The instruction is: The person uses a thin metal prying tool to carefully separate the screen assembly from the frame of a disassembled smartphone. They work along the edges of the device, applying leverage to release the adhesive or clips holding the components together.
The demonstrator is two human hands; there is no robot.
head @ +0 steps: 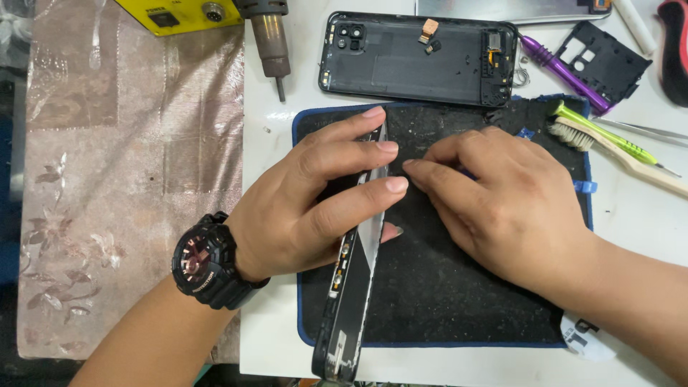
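White table [272,215] fills most of my view, with a brownish flowered cloth [129,179] lying over its left part and a black work mat [459,287] with a blue edge set in the middle. On that mat I hold an opened phone body [355,287] on its long edge, tilted, its lower end reaching past the near edge of the mat and its upper end under my fingers.

My left hand [315,201], with a black wristwatch [204,261] on the wrist, has its grip closed around the upper part of the phone body: the fingers lie across its top edge and the thumb shows just below it on the right side. My right hand [509,208] rests on the mat just beside it, fingers drawn together with the tips touching the phone's edge near my left fingertips. I cannot tell whether that grip holds anything small; a bit of blue shows under the fingers.

Beyond the mat lies a black phone back cover [419,61], inside up, with small loose parts on it. To its left a hot-air nozzle [271,43] points toward me, next to a yellow device [179,13]. On the right I see a purple-handled screwdriver [562,72], a black plastic frame [605,61], a green-handled screwdriver [609,140], a wooden-handled brush [616,154] and metal tweezers [645,130].
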